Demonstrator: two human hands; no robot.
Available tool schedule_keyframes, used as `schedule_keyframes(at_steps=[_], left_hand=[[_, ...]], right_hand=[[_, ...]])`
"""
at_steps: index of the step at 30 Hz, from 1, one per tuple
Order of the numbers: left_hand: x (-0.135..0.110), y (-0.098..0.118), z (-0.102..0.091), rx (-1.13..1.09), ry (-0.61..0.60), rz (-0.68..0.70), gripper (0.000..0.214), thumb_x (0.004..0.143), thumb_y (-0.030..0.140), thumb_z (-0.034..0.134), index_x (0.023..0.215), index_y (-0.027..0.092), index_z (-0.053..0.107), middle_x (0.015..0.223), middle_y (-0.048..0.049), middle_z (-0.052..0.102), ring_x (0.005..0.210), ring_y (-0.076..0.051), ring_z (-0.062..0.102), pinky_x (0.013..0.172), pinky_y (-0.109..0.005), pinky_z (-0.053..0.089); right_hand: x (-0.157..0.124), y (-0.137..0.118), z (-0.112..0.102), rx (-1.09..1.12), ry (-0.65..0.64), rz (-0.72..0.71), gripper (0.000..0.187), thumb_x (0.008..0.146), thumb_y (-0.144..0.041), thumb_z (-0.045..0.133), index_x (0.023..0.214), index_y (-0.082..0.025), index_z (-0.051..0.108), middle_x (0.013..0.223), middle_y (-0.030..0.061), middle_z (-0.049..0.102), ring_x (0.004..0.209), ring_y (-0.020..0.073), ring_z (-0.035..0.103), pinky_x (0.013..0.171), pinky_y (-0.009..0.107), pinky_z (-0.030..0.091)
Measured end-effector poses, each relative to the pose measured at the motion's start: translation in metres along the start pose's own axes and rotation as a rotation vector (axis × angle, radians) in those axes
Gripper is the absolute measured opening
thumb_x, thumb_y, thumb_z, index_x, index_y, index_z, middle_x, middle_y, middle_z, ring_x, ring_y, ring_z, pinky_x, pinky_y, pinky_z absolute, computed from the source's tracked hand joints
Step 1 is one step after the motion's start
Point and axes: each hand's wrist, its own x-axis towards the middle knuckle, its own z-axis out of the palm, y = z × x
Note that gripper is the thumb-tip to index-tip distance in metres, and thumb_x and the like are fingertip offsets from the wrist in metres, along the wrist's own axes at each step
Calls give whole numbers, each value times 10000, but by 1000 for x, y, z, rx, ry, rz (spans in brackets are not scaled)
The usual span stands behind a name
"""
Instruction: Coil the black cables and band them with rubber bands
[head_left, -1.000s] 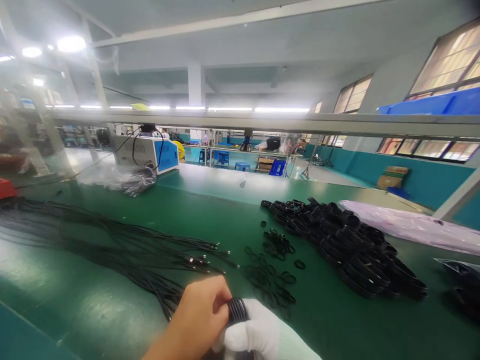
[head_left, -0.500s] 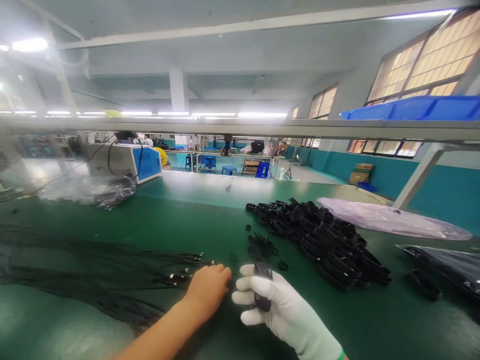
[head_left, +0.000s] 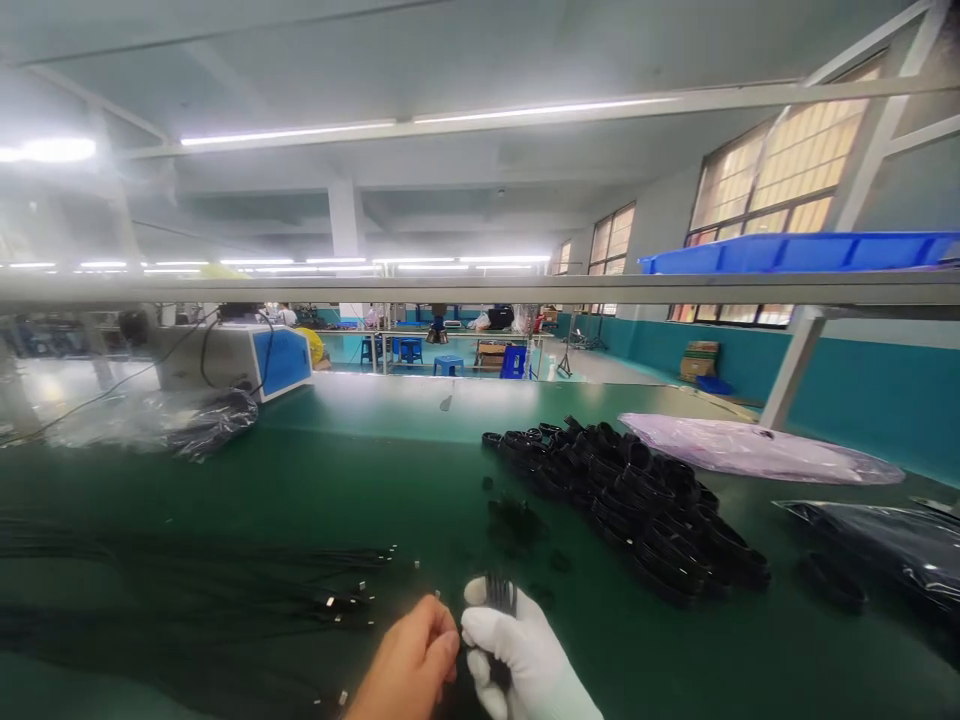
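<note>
My right hand (head_left: 525, 645), in a white glove, is closed around a coiled black cable (head_left: 501, 594), whose strands lie side by side above the thumb. My left hand (head_left: 416, 650) is bare, its fingers curled in beside the glove. What it grips, if anything, is hidden. Long black cables (head_left: 247, 590) with small metal-tipped connectors stretch across the left of the green table. Beyond the hands lies a small heap of thin black bands (head_left: 517, 525), blurred. A large pile of coiled black cables (head_left: 637, 500) is to the right of it.
On the right are a pinkish plastic bag (head_left: 750, 450) and a clear bag of black items (head_left: 885, 545). Back left stands a blue-and-white machine (head_left: 281, 360) with crumpled plastic (head_left: 202, 420) before it. An overhead shelf (head_left: 450, 290) carries a blue tray (head_left: 795, 252).
The view has tilted upward, so both hands sit lower in the picture. My left hand has turned and its thumb now shows. The gloved fingers have curled more tightly around the coil.
</note>
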Motion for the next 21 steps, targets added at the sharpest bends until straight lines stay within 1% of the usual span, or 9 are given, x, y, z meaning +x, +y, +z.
schedule_keyframes(at_steps=[2, 4, 6, 8, 10, 13, 15, 17, 21], left_hand=[[-6, 0, -1, -33, 43, -1, 261, 759, 447, 518, 696, 205, 446, 624, 23, 512, 537, -119, 445, 503, -233, 330], [-17, 6, -7, -319, 4, -20, 317, 741, 489, 575, 705, 201, 450, 672, 18, 524, 526, -102, 432, 464, -212, 302], [-30, 16, -16, -675, -87, -35, 383, 703, 529, 626, 722, 192, 445, 735, 4, 549, 495, -74, 408, 451, -196, 279], [-41, 26, -24, -803, -185, -27, 389, 694, 521, 640, 722, 185, 445, 739, -7, 567, 489, -63, 393, 472, -191, 279], [-48, 35, -32, -600, -214, -23, 289, 725, 429, 609, 709, 185, 456, 652, 4, 564, 494, -77, 396, 497, -198, 279], [-50, 50, -44, 14, -204, -35, 41, 680, 193, 562, 679, 193, 521, 569, 40, 548, 559, -115, 454, 550, -215, 298], [-52, 60, -51, 318, -236, -41, 92, 625, 124, 550, 641, 206, 590, 607, 48, 566, 656, -139, 505, 599, -219, 325], [-55, 68, -58, 435, -271, -54, 139, 620, 138, 569, 659, 231, 665, 680, 42, 600, 759, -167, 536, 646, -224, 354], [-61, 74, -67, 461, -233, -104, 276, 618, 204, 651, 874, 278, 722, 824, 24, 666, 915, -220, 535, 767, -260, 373]], right_hand=[[-6, 0, -2, 224, -136, 114, 336, 658, -242, 702, 938, -172, 529, 598, -38, 550, 460, 49, 464, 407, 144, 308], [-10, -2, -5, 375, -347, 184, 359, 612, -227, 754, 910, -162, 566, 665, -12, 586, 495, 33, 472, 466, 139, 318], [-11, -5, -7, 341, -537, 147, 349, 585, -239, 770, 875, -154, 595, 655, -1, 592, 495, 42, 468, 485, 159, 309], [-9, -7, -9, 193, -622, 79, 310, 578, -227, 760, 837, -147, 610, 605, -4, 578, 486, 63, 459, 479, 185, 292], [-7, -7, -10, 52, -602, 51, 269, 565, -173, 737, 799, -139, 608, 582, -12, 561, 483, 69, 453, 470, 196, 280], [-7, -5, -10, -9, -552, 61, 279, 552, -131, 678, 819, -132, 598, 596, -28, 536, 468, 55, 444, 461, 191, 282], [-9, -4, -12, 11, -526, 99, 277, 594, -158, 662, 861, -128, 592, 639, -6, 574, 477, 58, 468, 469, 190, 309], [-10, -5, -14, 42, -476, 133, 276, 669, -224, 671, 915, -130, 589, 751, 45, 643, 495, 65, 509, 453, 179, 325], [-6, -7, -22, 188, -430, 203, 319, 748, -327, 691, 993, -154, 585, 981, 100, 668, 643, 123, 638, 458, 166, 417]])
